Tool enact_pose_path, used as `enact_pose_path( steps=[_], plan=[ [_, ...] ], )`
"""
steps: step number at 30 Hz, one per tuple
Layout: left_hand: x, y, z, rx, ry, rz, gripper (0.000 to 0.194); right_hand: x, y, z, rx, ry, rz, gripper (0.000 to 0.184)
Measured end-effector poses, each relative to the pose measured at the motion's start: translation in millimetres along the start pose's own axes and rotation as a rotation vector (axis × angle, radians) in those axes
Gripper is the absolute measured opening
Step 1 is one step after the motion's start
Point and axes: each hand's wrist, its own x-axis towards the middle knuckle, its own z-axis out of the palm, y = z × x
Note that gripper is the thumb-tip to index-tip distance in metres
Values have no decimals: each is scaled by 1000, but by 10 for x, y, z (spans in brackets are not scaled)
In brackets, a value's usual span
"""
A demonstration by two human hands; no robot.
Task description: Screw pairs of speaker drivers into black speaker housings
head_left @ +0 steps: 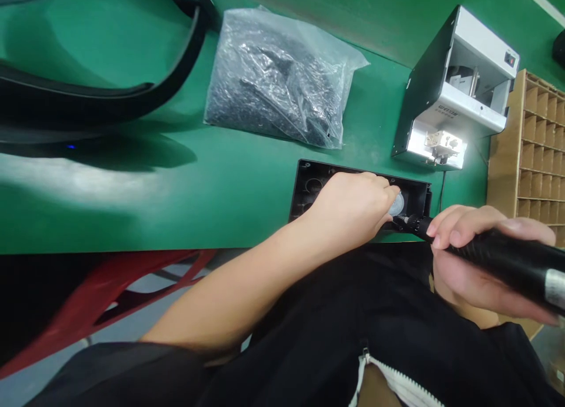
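A black plastic housing (309,174), shaped like a shallow open box, lies at the table's near edge. My left hand (353,204) rests over its middle with the fingers curled down; whatever they pinch is hidden. Beside those fingertips, a silvery round disc (397,204) shows inside the housing. My right hand (470,265) is wrapped round a black electric screwdriver (503,257), held nearly level. Its tip points left and reaches the housing's near side, close to my left fingertips. Whether the bit sits on a screw cannot be made out.
On the green table (247,183) lies a clear plastic bag (282,80) of dark parts. A silver-and-black machine (454,95) stands at back right, near a cardboard divider box (541,154). A black curved object (110,103) fills the upper left. A red chair (106,295) is below.
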Motion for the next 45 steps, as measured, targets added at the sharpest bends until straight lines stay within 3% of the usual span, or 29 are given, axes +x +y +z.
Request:
enact_pose_path(
  steps=[5, 9, 15, 20, 27, 33, 36, 39, 43, 45],
  plan=[
    [12, 15, -15, 14, -29, -16, 39, -71, -23, -46, -43, 22, -35, 85],
    [22, 23, -28, 19, -32, -23, 38, -24, 1, -32, 9, -37, -23, 83],
    [43, 24, -69, 12, -37, -24, 33, 49, 10, 132, 11, 162, 5, 83],
    [45, 12, -73, 10, -19, -7, 23, 131, 8, 179, 15, 195, 70, 78],
    [33, 17, -65, 15, -28, -18, 25, 225, 47, 63, 132, 198, 205, 65],
    [-75, 39, -44, 93, 35, 17, 29, 261, 43, -86, 121, 161, 225, 65],
    [-95, 86, -76, 159, 124, 106, 13, 291, -13, -156, 108, 153, 238, 65],
    [29, 141, -89, 168, 156, 319, 19, 393, -189, -279, 109, 168, 286, 58],
    [338, 226, -25, 156, 72, 471, 27, 536, -490, -555, 129, 125, 510, 41],
    [450, 277, 6, 134, 6, 492, 25, 530, -566, -691, 129, 132, 496, 45]
  ],
)
